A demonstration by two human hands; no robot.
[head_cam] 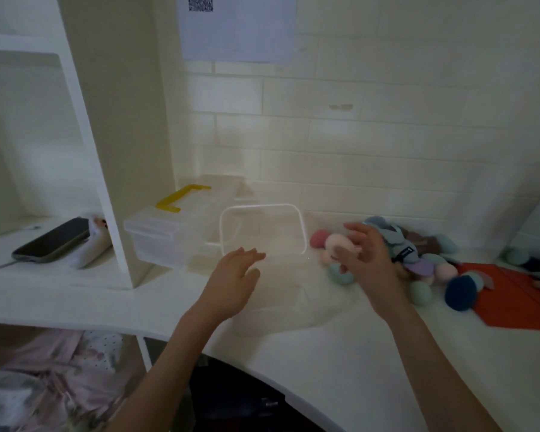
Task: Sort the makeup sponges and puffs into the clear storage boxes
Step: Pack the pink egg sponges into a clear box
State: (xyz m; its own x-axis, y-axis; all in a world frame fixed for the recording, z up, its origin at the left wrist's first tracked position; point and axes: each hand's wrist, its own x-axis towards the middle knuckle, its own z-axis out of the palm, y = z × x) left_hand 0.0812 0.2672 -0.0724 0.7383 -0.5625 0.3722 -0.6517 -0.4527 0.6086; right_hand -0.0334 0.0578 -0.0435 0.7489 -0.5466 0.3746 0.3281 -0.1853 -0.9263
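Open clear box point(262, 229) mid-counter; lidded yellow-handled box point(166, 235) left; sponge pile point(424, 263) right.

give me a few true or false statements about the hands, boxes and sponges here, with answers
1. The right hand holds a pale pink sponge. True.
2. The open clear box already holds several sponges. False: no sponge shows in it.
3. The box with the yellow handle has its lid on. True.
4. The left hand grips a blue puff. False: it is open and holds nothing.
5. The sponge pile lies left of the boxes. False: it lies to their right.
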